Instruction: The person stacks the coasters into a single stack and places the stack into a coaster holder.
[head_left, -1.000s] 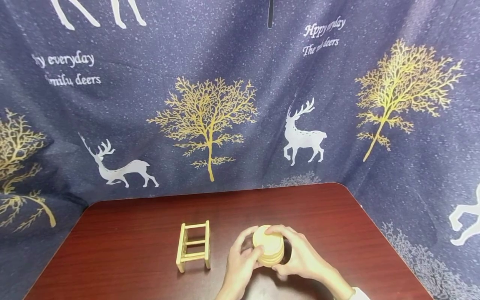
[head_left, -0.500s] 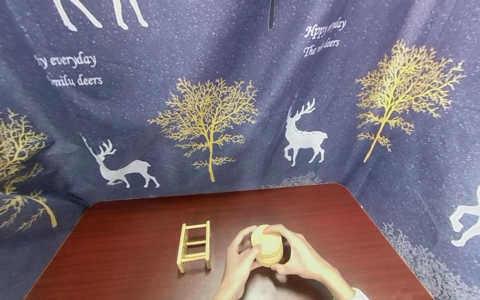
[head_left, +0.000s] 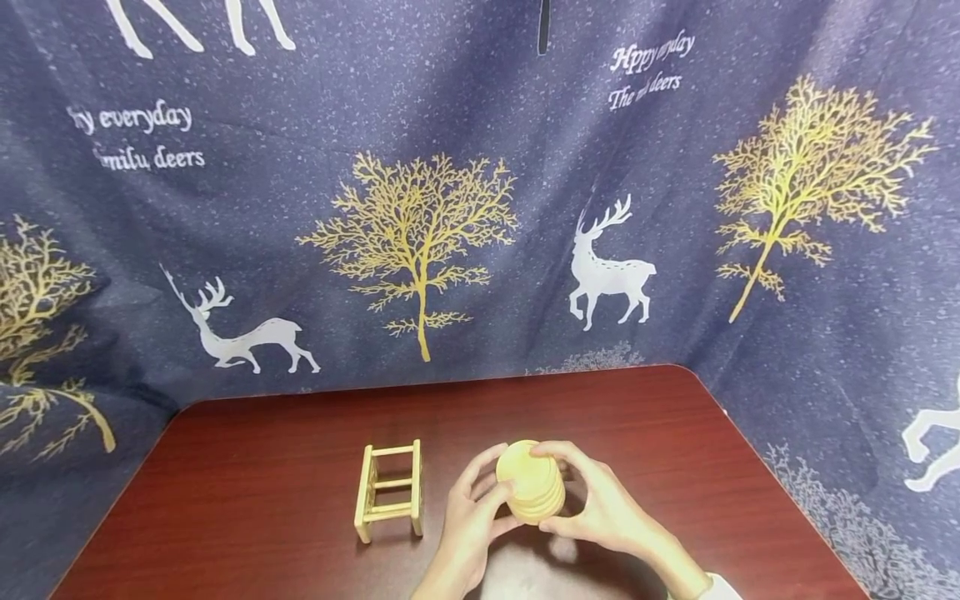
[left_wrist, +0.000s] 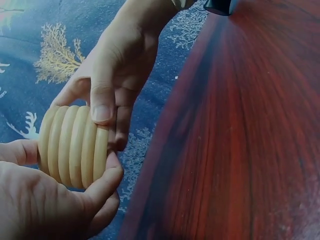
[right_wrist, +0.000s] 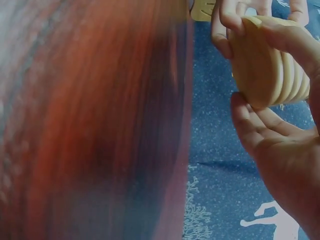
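Observation:
Both hands hold a stack of several round, pale wooden coasters [head_left: 527,471] above the table. My left hand [head_left: 468,518] grips the stack from the left, its thumb on the near edge of the top face. On the other side my right hand [head_left: 609,510] grips it, index finger on the top rim and thumb low on the near side. In the left wrist view the coasters [left_wrist: 75,145] lie edge to edge in a row between the hands. The flat end coaster [right_wrist: 255,65] faces the camera in the right wrist view.
A small pale wooden rack [head_left: 390,512] with two side frames and crossbars stands to the left of the hands. The reddish-brown table [head_left: 247,467] ends at a dark blue curtain [head_left: 480,333] printed with deer and trees.
The coaster stack has risen slightly and tilted, so more of its edges show. Both hands have shifted a little with it. The rack stays in place.

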